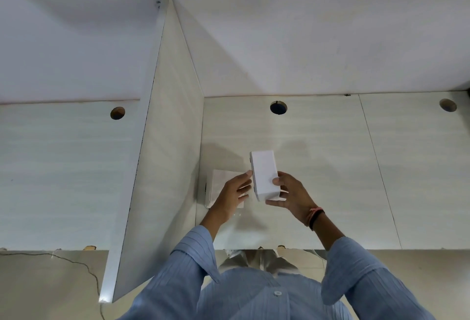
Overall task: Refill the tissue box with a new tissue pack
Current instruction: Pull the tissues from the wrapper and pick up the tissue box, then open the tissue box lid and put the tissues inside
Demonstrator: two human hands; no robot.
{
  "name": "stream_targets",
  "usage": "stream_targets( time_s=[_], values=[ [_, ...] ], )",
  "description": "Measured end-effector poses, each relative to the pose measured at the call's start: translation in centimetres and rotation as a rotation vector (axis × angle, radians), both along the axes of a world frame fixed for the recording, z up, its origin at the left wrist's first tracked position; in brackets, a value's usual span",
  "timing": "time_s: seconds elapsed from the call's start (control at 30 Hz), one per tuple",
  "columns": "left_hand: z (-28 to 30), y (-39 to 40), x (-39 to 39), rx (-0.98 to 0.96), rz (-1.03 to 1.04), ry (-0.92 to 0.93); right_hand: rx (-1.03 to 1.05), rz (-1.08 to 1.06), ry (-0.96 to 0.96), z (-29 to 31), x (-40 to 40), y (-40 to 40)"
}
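White rectangular cardboard tissue box [264,174] is up off the pale wood-grain laminate desk [318,157], tilted, long side running away from us. We see our right hand [290,196] clamped on its near end: thumb on the top face, fingers wrapped under and around the near right corner. Left hand [232,192] sits at the box's left edge, fingers spread apart, fingertips touching or just beside that edge; we cannot tell whether they actually grip it.

Under and behind the left hand lies a white flat tissue pack [218,185] on the desk, close to the foot of the pale upright divider panel [165,141]. The hand covers part of it.

Red thread and black band [315,216] on the right wrist. Light blue ribbed sleeves [183,263] on both arms.

Three round cable holes along the back of the desk; the middle one [278,107] is straight beyond the box. Thin cable [76,262] runs across the floor at lower left.
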State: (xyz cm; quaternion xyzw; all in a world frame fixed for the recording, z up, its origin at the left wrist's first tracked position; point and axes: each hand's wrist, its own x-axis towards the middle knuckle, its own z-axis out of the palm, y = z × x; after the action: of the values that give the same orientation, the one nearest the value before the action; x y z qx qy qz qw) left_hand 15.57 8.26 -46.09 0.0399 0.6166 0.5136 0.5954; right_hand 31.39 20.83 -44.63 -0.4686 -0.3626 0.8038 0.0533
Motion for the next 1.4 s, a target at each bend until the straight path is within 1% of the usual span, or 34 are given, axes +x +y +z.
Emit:
stream_targets(
  time_s=[0.1, 0.17, 0.53, 1.03, 1.4],
  values=[
    [0.6, 0.4, 0.2, 0.049, 0.025, -0.078, -0.013, -0.002, 0.043, 0.6, -0.2, -0.6],
    [0.9, 0.6, 0.3, 0.071, 0.034, -0.091, -0.001, 0.001, 0.043, 0.8, -0.2, -0.8],
    [1.3, 0.4, 0.8, 0.072, 0.077, -0.034, 0.032, 0.000, 0.012, 1.0, -0.4, -1.3],
    [0.3, -0.5, 0.5, 0.084, 0.136, -0.060, 0.057, 0.039, -0.005, 1.2, -1.6, -2.0],
    [0.8, -0.4, 1.0, 0.083, 0.183, -0.046, 0.053, 0.029, -0.021, 1.4, -1.5, -2.1]
  ],
)
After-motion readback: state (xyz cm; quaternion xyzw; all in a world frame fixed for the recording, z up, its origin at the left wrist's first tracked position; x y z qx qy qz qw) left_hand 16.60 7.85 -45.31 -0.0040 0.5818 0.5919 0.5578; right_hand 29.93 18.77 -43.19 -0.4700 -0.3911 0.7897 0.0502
